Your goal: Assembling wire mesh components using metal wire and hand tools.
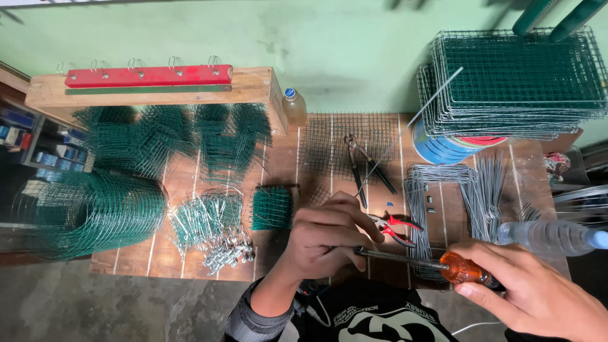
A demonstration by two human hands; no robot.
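Head view, left to right. Roll of green wire mesh [88,212] sits at 9 o'clock on the wooden bench [190,171]; loose wire clips [212,231] lie just right of it. Left hand [329,237] is at centre, fingers curled tight around the shaft tip; what they pinch is hidden. Red-handled pliers [396,227] lie just beyond at 1 o'clock of it. Right hand [538,294] is at 4 o'clock, fingers wrapped on the orange-handled screwdriver [437,266], thumb along the handle. My read: keep the shaft level, brace the left wrist, twist slowly so the tip does not slip.
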